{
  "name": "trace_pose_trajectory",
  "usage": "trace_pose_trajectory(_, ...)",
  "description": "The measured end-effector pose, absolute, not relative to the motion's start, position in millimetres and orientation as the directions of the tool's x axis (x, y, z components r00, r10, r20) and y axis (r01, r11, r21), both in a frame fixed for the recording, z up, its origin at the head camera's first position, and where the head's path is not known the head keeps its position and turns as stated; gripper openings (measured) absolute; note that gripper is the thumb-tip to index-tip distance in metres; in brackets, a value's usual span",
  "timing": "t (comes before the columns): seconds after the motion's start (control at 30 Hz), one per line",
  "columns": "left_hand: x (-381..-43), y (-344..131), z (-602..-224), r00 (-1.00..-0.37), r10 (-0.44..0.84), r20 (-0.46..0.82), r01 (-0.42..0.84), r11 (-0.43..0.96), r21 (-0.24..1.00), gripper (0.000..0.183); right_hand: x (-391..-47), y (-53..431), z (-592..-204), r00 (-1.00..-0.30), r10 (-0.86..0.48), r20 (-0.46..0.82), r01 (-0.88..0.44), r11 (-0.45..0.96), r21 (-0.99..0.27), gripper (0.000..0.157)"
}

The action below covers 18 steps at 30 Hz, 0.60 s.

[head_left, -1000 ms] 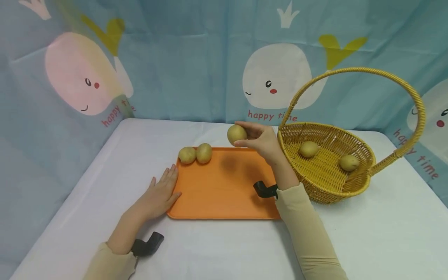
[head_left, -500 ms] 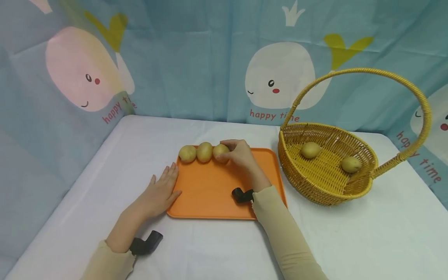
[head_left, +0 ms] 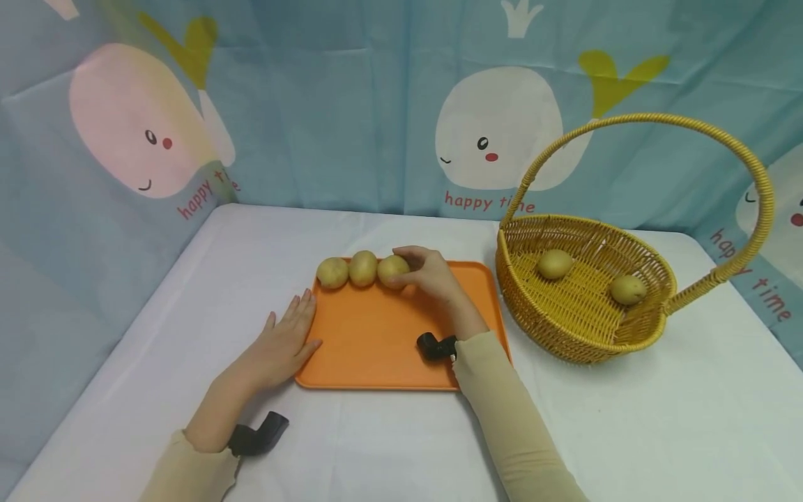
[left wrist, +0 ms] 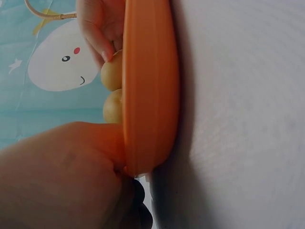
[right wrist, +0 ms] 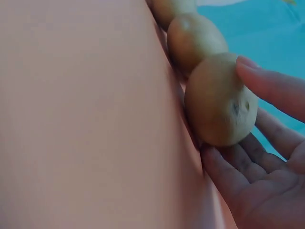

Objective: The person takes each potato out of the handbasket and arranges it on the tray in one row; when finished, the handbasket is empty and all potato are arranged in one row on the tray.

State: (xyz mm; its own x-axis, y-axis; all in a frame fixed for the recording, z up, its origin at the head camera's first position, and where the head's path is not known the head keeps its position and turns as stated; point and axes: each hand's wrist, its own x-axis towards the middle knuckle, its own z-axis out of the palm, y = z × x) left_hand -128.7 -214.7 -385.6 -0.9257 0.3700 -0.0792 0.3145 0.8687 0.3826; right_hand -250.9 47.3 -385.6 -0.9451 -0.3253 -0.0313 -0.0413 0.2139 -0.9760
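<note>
Three potatoes stand in a row along the far edge of an orange tray (head_left: 370,341): a left potato (head_left: 332,272), a middle potato (head_left: 362,268) and a right potato (head_left: 392,271). My right hand (head_left: 429,275) holds the right potato between thumb and fingers, low at the tray. In the right wrist view the thumb lies on this potato (right wrist: 217,102) and the fingers curve round its side. My left hand (head_left: 282,345) rests with straight fingers along the tray's left edge. The left wrist view shows it against the tray's orange side (left wrist: 150,86).
A yellow wicker basket (head_left: 533,314) with a tall arched handle (head_left: 665,117) stands right of the tray. Inside lie two potatoes, one toward the back (head_left: 555,264) and another potato (head_left: 628,289) to the right. A white cloth covers the table; a blue printed curtain (head_left: 339,125) hangs behind.
My right hand has carried a potato left and down from beside the basket to the tray's far edge, next to the other two. During the last half second it stays there. The left hand stays put.
</note>
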Motion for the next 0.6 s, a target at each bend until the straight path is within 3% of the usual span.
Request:
trace_pose_trajectory(0.4,-127.7,-212.6,-379.7,-0.923,0.372,-0.097,0.315,0.877,0.364,0.069,-248.4,51.4,-384.3,-0.974,-0.212,-0.076,0.022,0.246,-0.969,0.047)
trace_pose_trajectory(0.6,-126.6,-212.4,-378.5,-0.924,0.369,-0.101,0.309,0.874,0.375,0.068,-248.7,53.9,-384.4,-0.969,-0.225,-0.104,0.041,0.267,-0.963,0.047)
